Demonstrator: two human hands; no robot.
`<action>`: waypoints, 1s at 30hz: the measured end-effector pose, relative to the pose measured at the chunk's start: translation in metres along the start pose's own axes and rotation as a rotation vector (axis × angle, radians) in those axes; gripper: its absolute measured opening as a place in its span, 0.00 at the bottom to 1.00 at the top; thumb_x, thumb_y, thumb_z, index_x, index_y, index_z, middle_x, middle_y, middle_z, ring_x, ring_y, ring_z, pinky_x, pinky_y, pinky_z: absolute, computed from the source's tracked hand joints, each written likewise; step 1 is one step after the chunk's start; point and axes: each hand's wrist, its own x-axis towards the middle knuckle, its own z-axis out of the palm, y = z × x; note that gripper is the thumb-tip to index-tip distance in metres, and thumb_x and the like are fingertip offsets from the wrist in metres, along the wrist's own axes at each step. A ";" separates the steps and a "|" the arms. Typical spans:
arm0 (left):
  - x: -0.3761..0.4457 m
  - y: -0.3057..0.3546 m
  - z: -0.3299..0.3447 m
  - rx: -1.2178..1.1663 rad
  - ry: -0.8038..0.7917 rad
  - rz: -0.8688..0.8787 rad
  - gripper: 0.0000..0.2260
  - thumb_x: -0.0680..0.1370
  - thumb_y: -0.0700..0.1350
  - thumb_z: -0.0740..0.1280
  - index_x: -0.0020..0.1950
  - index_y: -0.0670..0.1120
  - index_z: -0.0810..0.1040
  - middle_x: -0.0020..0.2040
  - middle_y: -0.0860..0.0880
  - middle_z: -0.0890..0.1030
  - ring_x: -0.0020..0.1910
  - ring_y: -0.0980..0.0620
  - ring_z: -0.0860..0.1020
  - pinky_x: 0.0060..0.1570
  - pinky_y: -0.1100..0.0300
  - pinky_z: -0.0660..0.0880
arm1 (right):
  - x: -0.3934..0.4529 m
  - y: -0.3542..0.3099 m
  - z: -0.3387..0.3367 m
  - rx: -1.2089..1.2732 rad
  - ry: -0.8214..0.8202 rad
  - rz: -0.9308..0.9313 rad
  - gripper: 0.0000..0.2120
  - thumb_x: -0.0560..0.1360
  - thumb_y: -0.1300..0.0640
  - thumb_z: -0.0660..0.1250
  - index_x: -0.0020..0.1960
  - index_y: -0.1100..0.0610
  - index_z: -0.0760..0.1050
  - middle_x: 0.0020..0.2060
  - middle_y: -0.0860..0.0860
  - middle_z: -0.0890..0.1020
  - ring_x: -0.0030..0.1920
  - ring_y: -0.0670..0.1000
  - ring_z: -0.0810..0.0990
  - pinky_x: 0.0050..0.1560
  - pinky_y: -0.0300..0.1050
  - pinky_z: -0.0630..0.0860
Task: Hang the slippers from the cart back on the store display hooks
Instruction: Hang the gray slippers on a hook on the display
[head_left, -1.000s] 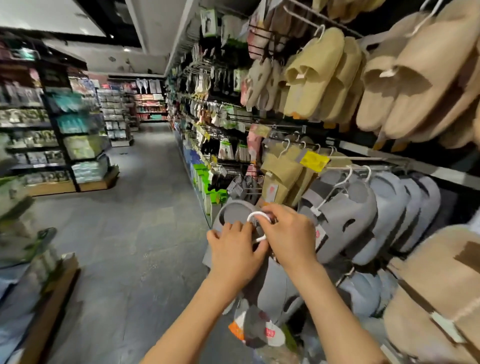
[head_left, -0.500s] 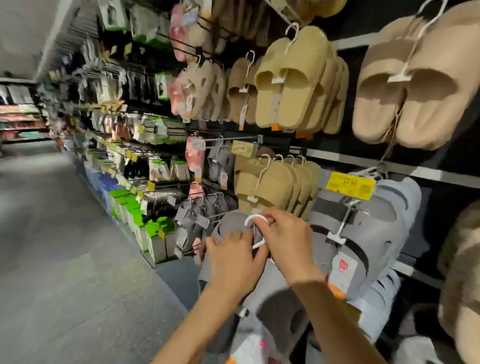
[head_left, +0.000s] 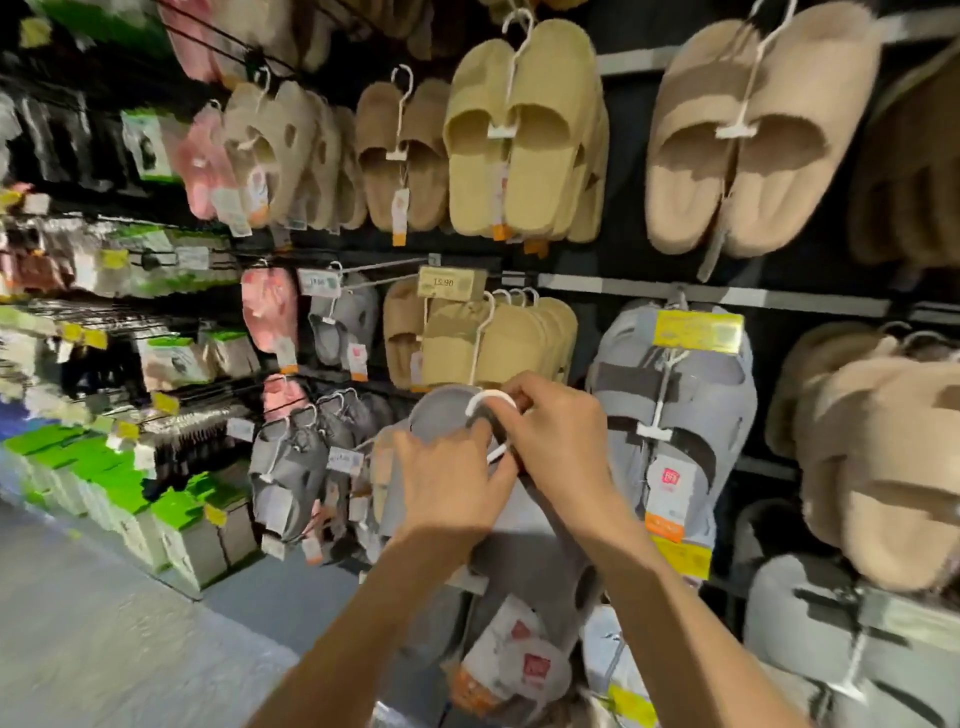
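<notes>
Holding grey slippers below tan pairs: left hand clamps upper sole, right hand pinches white hanger hook. Slippers hang lengthwise, hook topmost, right hand nearer rack.

The held grey slippers look smooth, matt foam, on a glossy white plastic hanger hook. The tan slippers are fuzzy cloth.

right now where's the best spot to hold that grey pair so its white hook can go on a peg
Judging by its pose, hold the grey slippers high, just under the white hanger hook, coming from the front. The hook's curve sticks up clear above the pair, and both the left hand and right hand already pinch there, leaving the loop free.
</notes>
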 end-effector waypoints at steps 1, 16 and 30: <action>-0.006 0.007 -0.002 0.000 -0.019 0.021 0.12 0.79 0.55 0.52 0.52 0.52 0.71 0.43 0.49 0.80 0.43 0.46 0.74 0.59 0.48 0.61 | -0.007 0.001 -0.007 -0.036 0.016 0.035 0.10 0.71 0.46 0.67 0.41 0.53 0.80 0.36 0.52 0.83 0.40 0.55 0.80 0.38 0.48 0.73; -0.106 0.126 0.007 -0.286 -0.306 0.336 0.17 0.79 0.58 0.57 0.50 0.46 0.74 0.51 0.45 0.80 0.52 0.45 0.77 0.40 0.57 0.62 | -0.132 0.043 -0.148 -0.103 0.091 0.378 0.12 0.71 0.52 0.69 0.38 0.61 0.78 0.32 0.57 0.80 0.35 0.56 0.77 0.40 0.53 0.75; -0.136 0.192 0.037 -0.399 -0.306 0.380 0.18 0.77 0.60 0.57 0.47 0.46 0.73 0.45 0.46 0.80 0.49 0.46 0.77 0.40 0.58 0.63 | -0.160 0.089 -0.210 -0.132 0.072 0.393 0.12 0.68 0.47 0.69 0.39 0.57 0.79 0.32 0.54 0.82 0.37 0.56 0.78 0.40 0.50 0.74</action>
